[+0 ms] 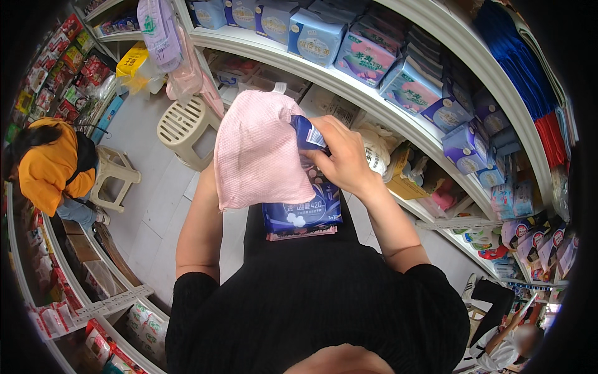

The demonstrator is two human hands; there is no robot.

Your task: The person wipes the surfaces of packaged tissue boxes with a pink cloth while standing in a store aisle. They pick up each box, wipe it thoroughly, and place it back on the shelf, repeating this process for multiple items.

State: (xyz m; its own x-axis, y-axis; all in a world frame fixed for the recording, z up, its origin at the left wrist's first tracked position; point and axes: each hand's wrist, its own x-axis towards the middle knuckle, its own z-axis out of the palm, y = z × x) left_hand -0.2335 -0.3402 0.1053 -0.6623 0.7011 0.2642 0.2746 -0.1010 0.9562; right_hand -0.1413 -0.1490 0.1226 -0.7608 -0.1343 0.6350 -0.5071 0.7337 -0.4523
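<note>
A pale pink textured cloth (261, 154) with a white tag at its top is raised in front of my body. My left forearm (198, 233) runs up behind it, and the cloth hides my left hand and its fingers. My right hand (343, 154) grips a small dark blue packet (309, 133) with a white printed label, up against the cloth's right edge. On my lap rests a stack of packs, topped by a blue printed pack (303, 210) with a pink-edged one (301, 233) beneath it. The cloth partly covers the stack.
Ahead, a white shelf (355, 79) carries several sanitary pad packs (315, 37). Beige plastic stools (187, 121) stand ahead left. A person in orange (51, 159) is at left; another person (497, 346) is at lower right. Bagged goods (373, 149) sit under the shelf.
</note>
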